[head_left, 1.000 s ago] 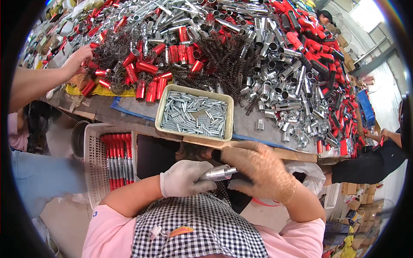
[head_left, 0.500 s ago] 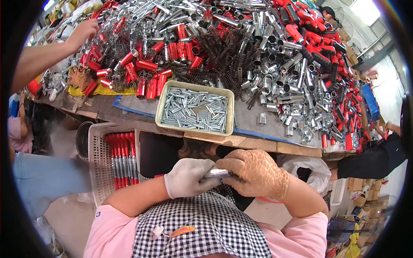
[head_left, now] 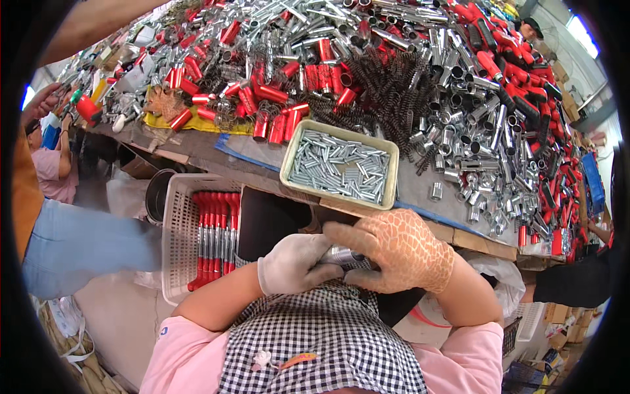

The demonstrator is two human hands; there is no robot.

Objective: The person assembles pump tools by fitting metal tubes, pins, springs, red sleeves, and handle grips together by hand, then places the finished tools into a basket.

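In front of my checked apron, my left hand [head_left: 296, 264], in a pale grey glove, is closed around a shiny metal tube [head_left: 338, 255]. My right hand [head_left: 403, 253], in an orange patterned glove, curls its fingers and thumb around the other end. The fingers hide much of the tube, and I cannot make out what is inside it. Just beyond my hands, on the table's edge, a cream tray [head_left: 289, 172] holds many short metal pins [head_left: 335, 161].
Across the table lie heaps of red cylinders [head_left: 269, 93], dark springs [head_left: 387, 82], chrome sleeves [head_left: 459, 131] and red-and-black handles [head_left: 505, 65]. A white basket [head_left: 176, 262] at lower left holds red-ended rods [head_left: 213, 236]. A co-worker's arm [head_left: 98, 26] reaches in at upper left.
The scene has shifted right and slightly down in the view. My right-hand fingers have parted a little around the tube. The co-worker's arm now crosses higher at the upper left.
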